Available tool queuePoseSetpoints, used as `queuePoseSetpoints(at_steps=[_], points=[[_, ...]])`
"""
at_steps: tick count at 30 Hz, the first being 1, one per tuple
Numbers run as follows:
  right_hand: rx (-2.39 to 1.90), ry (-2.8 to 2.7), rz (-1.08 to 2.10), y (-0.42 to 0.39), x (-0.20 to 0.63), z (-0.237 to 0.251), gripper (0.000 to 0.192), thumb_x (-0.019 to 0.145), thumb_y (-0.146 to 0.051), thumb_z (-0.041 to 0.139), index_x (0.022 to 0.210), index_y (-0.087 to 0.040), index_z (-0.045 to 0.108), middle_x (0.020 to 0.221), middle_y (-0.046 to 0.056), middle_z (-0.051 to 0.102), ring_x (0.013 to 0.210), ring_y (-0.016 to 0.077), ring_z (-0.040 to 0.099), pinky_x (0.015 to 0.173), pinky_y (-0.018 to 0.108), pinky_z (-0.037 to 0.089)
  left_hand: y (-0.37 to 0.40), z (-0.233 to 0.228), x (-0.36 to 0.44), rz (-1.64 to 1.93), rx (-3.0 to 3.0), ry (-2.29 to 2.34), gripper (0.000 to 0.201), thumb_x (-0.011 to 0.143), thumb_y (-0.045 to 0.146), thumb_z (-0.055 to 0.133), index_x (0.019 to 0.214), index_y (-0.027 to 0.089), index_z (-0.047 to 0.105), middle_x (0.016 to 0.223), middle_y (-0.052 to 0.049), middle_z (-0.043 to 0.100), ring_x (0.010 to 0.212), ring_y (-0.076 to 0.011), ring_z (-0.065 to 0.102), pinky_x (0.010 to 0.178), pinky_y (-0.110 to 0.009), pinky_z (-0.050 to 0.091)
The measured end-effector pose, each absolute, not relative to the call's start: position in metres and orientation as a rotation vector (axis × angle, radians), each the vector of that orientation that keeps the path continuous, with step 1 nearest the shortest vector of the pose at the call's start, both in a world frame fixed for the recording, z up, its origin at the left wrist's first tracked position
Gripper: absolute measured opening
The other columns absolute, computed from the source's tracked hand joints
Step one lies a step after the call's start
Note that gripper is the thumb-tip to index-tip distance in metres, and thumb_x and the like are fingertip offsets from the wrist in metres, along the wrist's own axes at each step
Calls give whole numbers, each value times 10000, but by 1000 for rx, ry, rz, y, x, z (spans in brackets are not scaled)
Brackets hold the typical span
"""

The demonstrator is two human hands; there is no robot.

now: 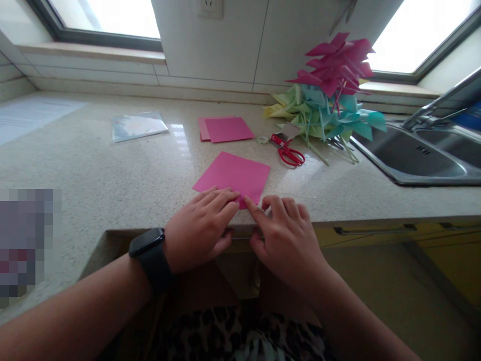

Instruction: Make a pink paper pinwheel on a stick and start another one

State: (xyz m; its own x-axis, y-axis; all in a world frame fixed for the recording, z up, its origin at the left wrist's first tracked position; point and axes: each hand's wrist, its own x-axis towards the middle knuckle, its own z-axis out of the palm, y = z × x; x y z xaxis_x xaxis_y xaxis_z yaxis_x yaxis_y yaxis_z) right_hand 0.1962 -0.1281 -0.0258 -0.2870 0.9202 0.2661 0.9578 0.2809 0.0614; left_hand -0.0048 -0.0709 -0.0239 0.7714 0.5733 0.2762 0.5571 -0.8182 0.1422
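Note:
A square sheet of pink paper (237, 173) lies at the counter's front edge, turned with one corner toward me. My left hand (206, 218), a dark watch on its wrist, rests flat on the near left part of the sheet, fingers stretched forward. From the right, my right hand (287, 228) presses its index fingertip on the near corner, thumb apart below the edge and the other fingers bent. The near corner looks creased or folded, though the fingers partly cover it.
More pink sheets (230, 129) lie behind. Red-handled scissors (291, 154) and a roll of clear tape (262, 139) are right of them, before a bunch of paper pinwheels (326, 95). A clear plastic packet (139, 126) lies left; a sink (424, 150) is right.

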Motion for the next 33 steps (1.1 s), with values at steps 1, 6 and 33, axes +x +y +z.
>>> queuePoseSetpoints(at_steps=[1, 6, 33], points=[[-1759, -2367, -308, -128, 196, -26, 583, 868, -246, 599, 1448, -239, 537, 1154, 125, 588, 1035, 322, 486, 857, 470, 366, -71, -24, -5, 478, 2908, 928, 432, 854, 210, 622, 1269, 107, 558, 1385, -172, 577, 1296, -329, 523, 1150, -508, 402], [-1754, -2362, -287, -127, 197, -26, 595, 864, -253, 610, 1453, -242, 531, 1158, 125, 581, 1046, 324, 478, 872, 472, 364, -77, -26, -2, 534, 2912, 959, 443, 885, 230, 597, 1304, 93, 552, 1409, -180, 565, 1344, -331, 481, 1192, -514, 340], [-1328, -2294, -106, -127, 229, -38, 245, 948, -222, 580, 1169, -218, 685, 1125, 60, 700, 1046, 250, 576, 947, 432, 394, -79, -26, 2, 633, 2868, 784, 270, 963, 179, 538, 1210, 149, 642, 1186, -75, 706, 1100, -260, 622, 976, -453, 509]])
